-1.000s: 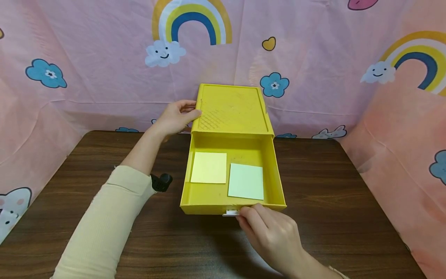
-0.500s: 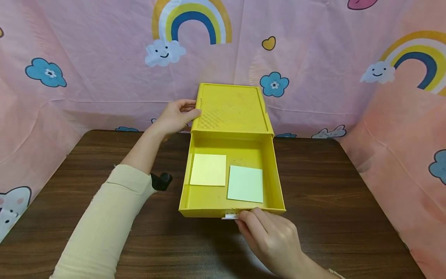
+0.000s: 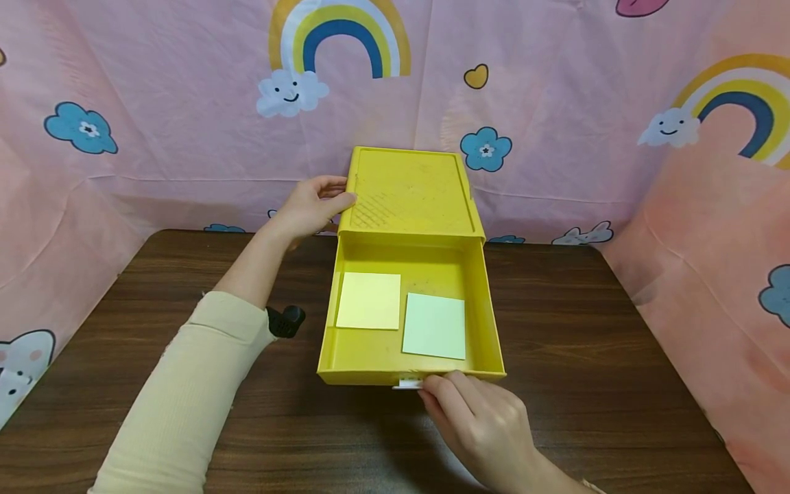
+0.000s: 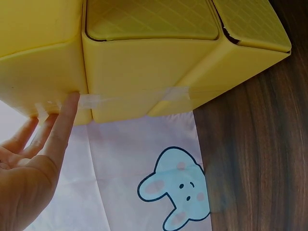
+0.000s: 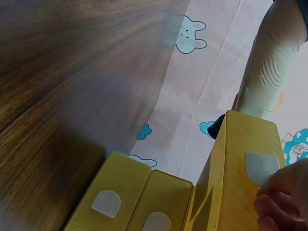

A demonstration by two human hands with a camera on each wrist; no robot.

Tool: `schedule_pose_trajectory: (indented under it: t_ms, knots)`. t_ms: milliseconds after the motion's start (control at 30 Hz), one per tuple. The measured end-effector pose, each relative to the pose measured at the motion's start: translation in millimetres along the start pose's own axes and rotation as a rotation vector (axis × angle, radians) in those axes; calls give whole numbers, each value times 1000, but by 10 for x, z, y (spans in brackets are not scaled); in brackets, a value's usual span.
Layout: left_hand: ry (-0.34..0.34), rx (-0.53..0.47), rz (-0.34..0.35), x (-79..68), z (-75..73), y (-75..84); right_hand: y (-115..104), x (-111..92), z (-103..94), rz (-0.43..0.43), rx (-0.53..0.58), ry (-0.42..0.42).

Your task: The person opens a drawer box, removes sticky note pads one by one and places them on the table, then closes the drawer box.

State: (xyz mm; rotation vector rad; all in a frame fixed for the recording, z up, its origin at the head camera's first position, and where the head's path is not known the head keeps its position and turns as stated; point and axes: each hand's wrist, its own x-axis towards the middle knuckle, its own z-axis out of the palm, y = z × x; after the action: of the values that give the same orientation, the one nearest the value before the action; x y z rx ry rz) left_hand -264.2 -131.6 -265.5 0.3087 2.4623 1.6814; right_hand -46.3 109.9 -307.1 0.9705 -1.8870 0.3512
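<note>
A right hand (image 3: pixel 484 425) pinches the white handle (image 3: pixel 407 385) of the top yellow drawer (image 3: pixel 364 351), jutting from its cabinet (image 3: pixel 412 192) with two paper squares (image 3: pixel 369 302) inside, as the left hand (image 3: pixel 311 206), fingers extended, touches the cabinet's side, where firm bracing and level movement should best prevent tipping.

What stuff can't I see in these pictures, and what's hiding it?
Inside the shut lower drawers: right wrist view; their fronts hide it.
Gripped corner of the white handle: right wrist view; the right hand covers it.
Underneath the yellow paper square and green paper square: head view; the papers themselves block it.
Most of the right sleeve: head view; the bottom edge cuts it off.
</note>
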Motion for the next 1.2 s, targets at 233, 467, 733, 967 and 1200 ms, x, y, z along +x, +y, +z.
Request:
schedule_pose_trajectory:
  t_ms: [233, 467, 733, 967, 1200]
  knots:
    - [-2, -10, 0, 0, -1, 0, -2, 4, -54, -3, 28, -20]
    - [-4, -3, -2, 2, -9, -8, 3, 25, -106, -19, 25, -61]
    - [-4, -8, -2, 0, -3, -2, 37, 105, -164, -87, 12, -66]
    - [-3, -14, 0, -9, -2, 6, 82, 220, -243, -178, 17, -71]
    - [-4, -4, -5, -20, -3, 12, 145, 350, -328, -234, 49, -100]
